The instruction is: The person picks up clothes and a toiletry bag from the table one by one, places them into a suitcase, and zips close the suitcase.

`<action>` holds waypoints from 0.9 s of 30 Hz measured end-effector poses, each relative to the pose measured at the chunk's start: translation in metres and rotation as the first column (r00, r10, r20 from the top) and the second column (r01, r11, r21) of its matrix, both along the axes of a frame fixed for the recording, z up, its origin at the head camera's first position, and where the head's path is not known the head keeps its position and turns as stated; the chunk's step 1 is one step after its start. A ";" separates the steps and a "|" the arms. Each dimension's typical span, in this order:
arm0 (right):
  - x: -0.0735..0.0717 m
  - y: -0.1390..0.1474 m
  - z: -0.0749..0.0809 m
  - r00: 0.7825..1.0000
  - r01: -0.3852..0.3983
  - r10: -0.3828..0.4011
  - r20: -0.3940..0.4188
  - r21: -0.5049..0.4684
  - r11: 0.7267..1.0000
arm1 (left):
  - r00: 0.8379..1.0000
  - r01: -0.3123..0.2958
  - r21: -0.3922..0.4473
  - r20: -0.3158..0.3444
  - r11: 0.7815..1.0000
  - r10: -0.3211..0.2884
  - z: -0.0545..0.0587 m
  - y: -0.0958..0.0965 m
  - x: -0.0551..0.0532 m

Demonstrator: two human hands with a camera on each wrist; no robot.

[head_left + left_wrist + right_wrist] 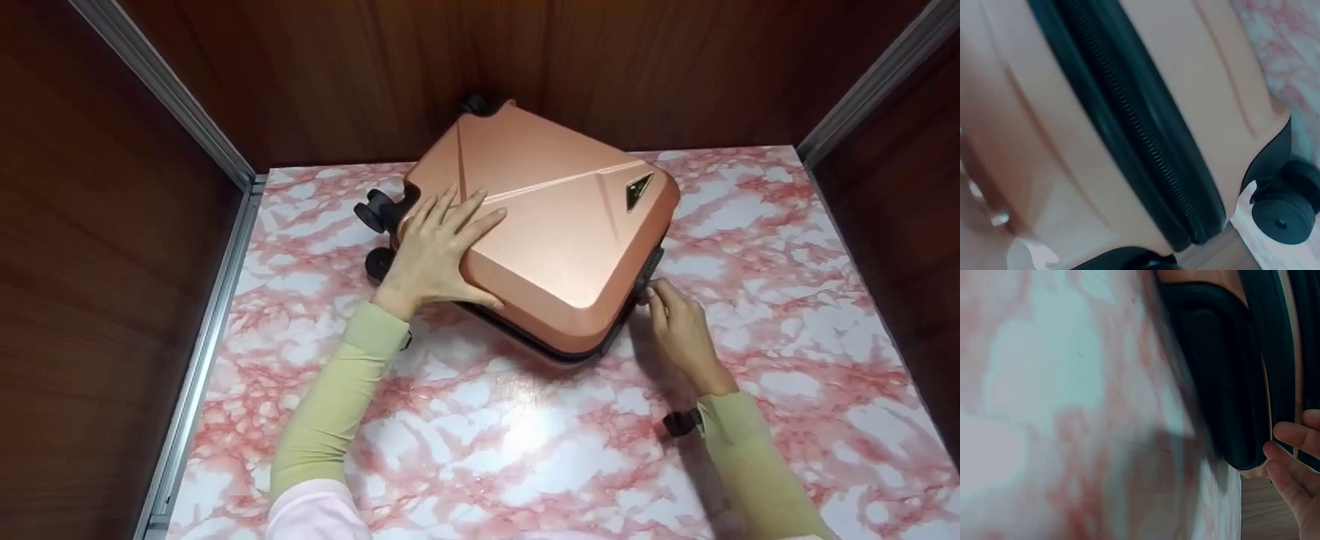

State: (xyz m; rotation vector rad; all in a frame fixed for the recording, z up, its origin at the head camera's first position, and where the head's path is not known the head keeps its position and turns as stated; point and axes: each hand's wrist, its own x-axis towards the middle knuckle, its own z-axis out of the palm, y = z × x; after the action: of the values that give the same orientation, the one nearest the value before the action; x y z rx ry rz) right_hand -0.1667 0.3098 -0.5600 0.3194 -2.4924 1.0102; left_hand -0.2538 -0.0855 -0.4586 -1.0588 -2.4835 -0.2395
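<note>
A rose-gold hard-shell suitcase (547, 247) lies on its back or front face, turned at an angle on the marbled tabletop. My left hand (435, 251) rests spread on the near-left edge of its shell, thumb over the side. On the right, my right hand (681, 326) has its fingers bent at the black carry handle (650, 270). The right wrist view shows thumb and fingertips (1292, 436) pinching at one end of the dark handle strip (1275, 365). A black zipper (1134, 124) runs along the side in the left wrist view, closed where visible.
Black wheels (377, 212) stick out at the suitcase's left end. A dark wood panel (360, 82) stands behind it, with further panels left and right in metal frames (202, 307). The red-and-white marbled surface (487, 450) spreads in front.
</note>
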 end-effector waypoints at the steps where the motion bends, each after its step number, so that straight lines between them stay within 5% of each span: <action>1: -0.003 0.001 0.001 1.000 0.002 -0.002 -0.003 0.002 1.000 | 1.000 -0.009 0.005 -0.017 1.000 0.009 -0.002 0.002 0.000; 6: -0.024 0.010 0.005 1.000 0.001 -0.001 -0.010 0.017 1.000 | 0.994 -0.076 0.042 -0.072 0.996 0.079 -0.008 0.015 0.004; 17: -0.070 0.023 0.013 0.999 0.009 -0.010 0.030 0.017 1.000 | 0.960 -0.263 0.077 -0.076 0.962 0.269 -0.014 0.049 0.017; 27: -0.083 0.023 0.020 0.999 0.049 -0.050 0.014 0.100 0.994 | 0.920 -0.363 0.055 -0.136 0.930 0.367 -0.015 0.062 0.017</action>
State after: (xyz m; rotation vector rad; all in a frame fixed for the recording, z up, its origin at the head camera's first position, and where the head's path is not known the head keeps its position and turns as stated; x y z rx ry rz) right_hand -0.2492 0.3325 -0.5398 0.2790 -2.5581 0.8747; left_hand -0.2366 -0.0237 -0.4736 -0.5595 -2.4779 -0.0799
